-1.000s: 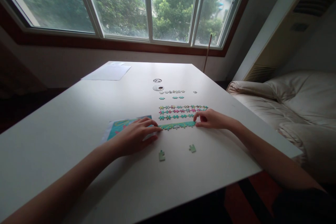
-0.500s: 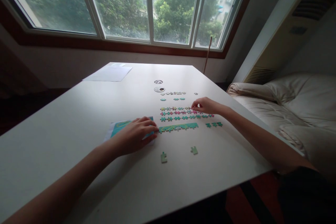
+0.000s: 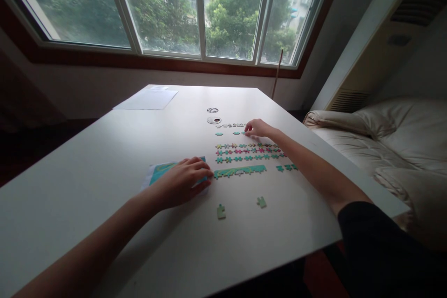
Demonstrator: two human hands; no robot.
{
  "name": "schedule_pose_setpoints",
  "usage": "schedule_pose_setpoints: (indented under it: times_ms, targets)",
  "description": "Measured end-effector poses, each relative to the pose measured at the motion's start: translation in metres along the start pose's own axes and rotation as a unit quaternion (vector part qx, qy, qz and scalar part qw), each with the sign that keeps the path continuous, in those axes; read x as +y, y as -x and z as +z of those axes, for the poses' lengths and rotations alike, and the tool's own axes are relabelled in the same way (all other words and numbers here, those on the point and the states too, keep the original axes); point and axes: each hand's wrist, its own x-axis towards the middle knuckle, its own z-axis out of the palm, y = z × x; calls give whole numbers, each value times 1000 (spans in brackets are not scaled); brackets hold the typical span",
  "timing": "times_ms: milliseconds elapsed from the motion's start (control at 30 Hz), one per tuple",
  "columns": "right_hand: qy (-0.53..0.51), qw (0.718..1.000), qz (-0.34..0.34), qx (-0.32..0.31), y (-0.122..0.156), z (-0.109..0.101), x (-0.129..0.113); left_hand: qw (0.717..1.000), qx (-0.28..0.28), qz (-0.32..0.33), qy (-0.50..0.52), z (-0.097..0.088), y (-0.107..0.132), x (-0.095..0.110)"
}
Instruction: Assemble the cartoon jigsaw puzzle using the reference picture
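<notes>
Your left hand [image 3: 181,184] lies palm down with the fingers loosely spread, pressing on a teal picture card [image 3: 158,172] that sits on the counter [image 3: 87,172]. Its fingertips reach just to the left end of a joined green strip [image 3: 239,171] of puzzle pieces, which runs to your right, parallel to the near edge.

Your right hand [image 3: 256,129] is stretched far forward across the counter, with the fingers curled down at a short row of loose teal pieces [image 3: 240,133]. It touches them or hovers right over them. You cannot tell from here whether the fingers are pinching one.

Between your two hands lie three sorted rows [image 3: 246,151] of pink, yellow and teal pieces, one behind the other, just beyond the joined strip. Your right forearm crosses above their right ends. A small teal cluster [image 3: 286,167] sits just to the right of the strip, beside your forearm. Nearer to you, two single pieces [image 3: 221,212] lie well apart from each other on bare counter.

Beyond your right hand there is a line of pale pieces [image 3: 230,125], then two round discs [image 3: 213,120]. A white sheet [image 3: 146,99] lies at the far left corner. A wide window [image 3: 195,9] fills the wall behind, and a cream cushion [image 3: 401,125] lies off to your right.
</notes>
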Motion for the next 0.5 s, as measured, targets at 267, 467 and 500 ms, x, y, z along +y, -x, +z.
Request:
schedule_pose_setpoints:
  times_ms: [267,467,500]
  targets:
    - [-50,996,25,-67,2,-7,2,1000,0,2,-6,2,0,0]
    - [-76,996,-8,-35,46,-14,-1,1000,10,5,-1,1,0,0]
    - [-84,996,-16,-38,58,-17,0,1000,10,6,-1,1,0,0]
